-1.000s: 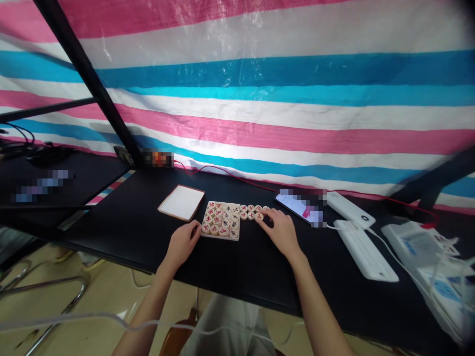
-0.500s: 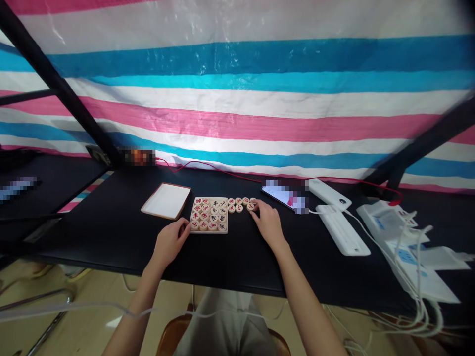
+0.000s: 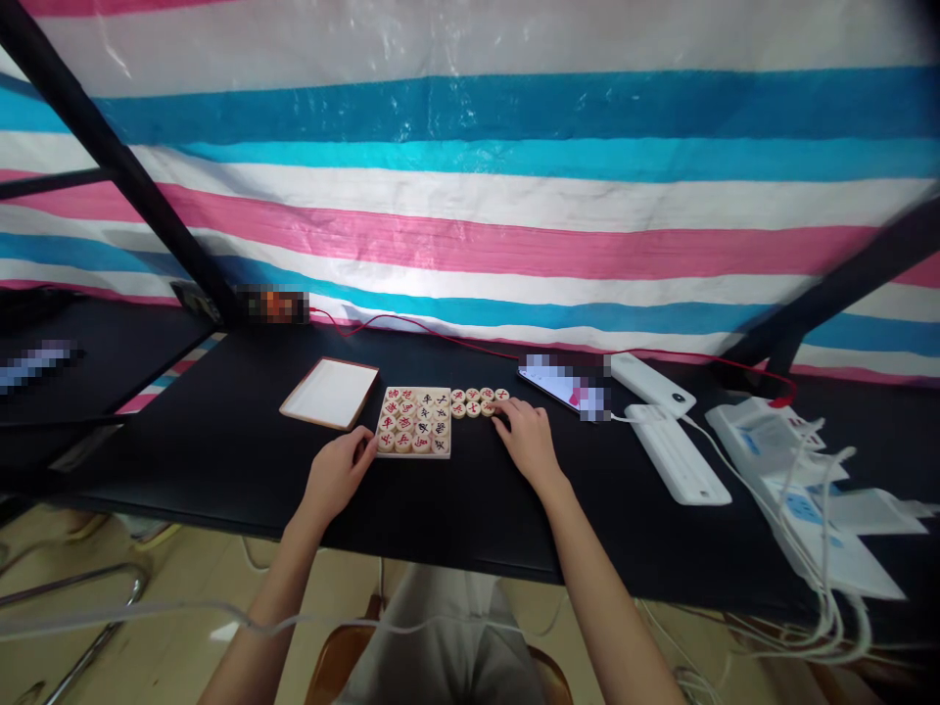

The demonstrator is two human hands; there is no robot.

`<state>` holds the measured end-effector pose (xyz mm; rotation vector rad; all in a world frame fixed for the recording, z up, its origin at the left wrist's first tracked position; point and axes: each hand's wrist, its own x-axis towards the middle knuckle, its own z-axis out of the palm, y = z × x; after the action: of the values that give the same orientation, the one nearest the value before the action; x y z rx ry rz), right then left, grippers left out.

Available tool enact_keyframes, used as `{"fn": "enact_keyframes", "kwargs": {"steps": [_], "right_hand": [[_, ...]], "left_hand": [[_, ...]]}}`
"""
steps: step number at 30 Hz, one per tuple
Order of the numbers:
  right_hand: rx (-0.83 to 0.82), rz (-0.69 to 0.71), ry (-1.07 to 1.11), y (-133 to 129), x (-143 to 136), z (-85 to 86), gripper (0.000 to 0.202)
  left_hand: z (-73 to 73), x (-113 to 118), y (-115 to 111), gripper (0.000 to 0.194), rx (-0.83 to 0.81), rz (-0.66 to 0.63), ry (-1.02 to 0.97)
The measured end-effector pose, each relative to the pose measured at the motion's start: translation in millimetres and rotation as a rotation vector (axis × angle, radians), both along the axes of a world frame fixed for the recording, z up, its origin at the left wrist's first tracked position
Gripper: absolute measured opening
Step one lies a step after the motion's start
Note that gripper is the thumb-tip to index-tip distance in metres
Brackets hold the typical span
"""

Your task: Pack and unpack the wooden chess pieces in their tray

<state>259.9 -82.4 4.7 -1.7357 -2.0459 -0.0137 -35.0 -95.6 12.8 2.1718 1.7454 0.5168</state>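
A shallow wooden box full of round Chinese chess pieces, marked in red and black, lies on the black table. My left hand rests at its left side, fingers curled, with thumb and fingertips against the near-left corner. Just right of the box, several loose pieces stand in two short rows. My right hand has its thumb and index finger at the right end of the near row, on a red-marked Chinese chess piece. The fingertips partly cover that piece. A flat lid with a white inner face lies left of the box.
Behind my right hand lies a lit phone with a cable. Two white power banks and a white power strip with plugs and cords are farther right. A red cable runs along the back, before a striped sheet.
My right hand has slid the red-marked piece slightly left, against its neighbour in the near row. My left hand stays at the box. The view has tilted slightly.
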Motion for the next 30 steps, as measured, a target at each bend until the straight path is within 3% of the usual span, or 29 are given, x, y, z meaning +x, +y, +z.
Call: {"fn": "enact_keyframes", "kwargs": {"steps": [9,15,19,30], "right_hand": [[0.053,-0.021,0.056,-7.0,-13.7,13.6,0.022],[-0.013,0.283,0.027,-12.9,-61.1,29.8,0.019],[-0.089,0.361,-0.031,-11.0,-80.6,33.6,0.014],[-0.054,0.349,-0.006,-10.8,-78.9,28.9,0.019]], "left_hand": [[-1.8,0.2,0.9,0.033,0.006,0.000,0.013],[-2.9,-0.3,0.7,0.031,0.018,-0.006,-0.008],[-0.9,0.4,0.2,0.030,0.001,0.002,-0.011],[0.4,1.1,-0.9,0.031,0.023,-0.005,-0.033]]}}
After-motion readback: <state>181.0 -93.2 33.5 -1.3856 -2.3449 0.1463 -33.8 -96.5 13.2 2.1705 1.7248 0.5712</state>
